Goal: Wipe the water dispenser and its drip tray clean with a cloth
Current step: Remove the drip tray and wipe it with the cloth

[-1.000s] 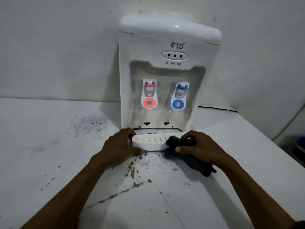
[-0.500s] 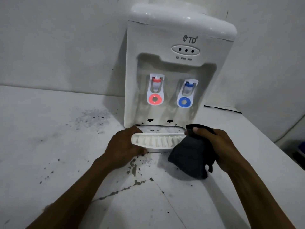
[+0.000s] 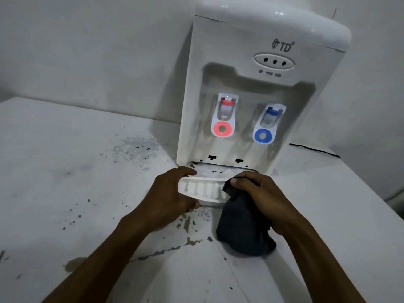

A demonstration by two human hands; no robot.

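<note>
At the foot of the water dispenser, just in front of its open base slot, the drip tray was held drawn out and tilted, ribbed inside facing the camera; the left hand gripped the tray's left end, thumb under the front edge and fingers curled over the back rim; the right hand pinched a dark cloth against the tray's right end, the cloth's bulk hanging down to the white counter in front of the dispenser; that end of the tray was hidden by the cloth. On the dispenser's recessed front, the red tap and blue tap stood side by side above the slot; a black cable ran along the counter behind the dispenser's right side; dark specks marked the counter to the dispenser's left. Judged step: wiping of the tray, seemingly at its right end; how clean the dispenser body was could not be read in this light. Next move, by judgement: a pass of the cloth along the ribs toward the left end, calling for a firm left-hand hold so that the light tray would not twist, and for fingertip pressure to work cloth into the grooves.
</note>
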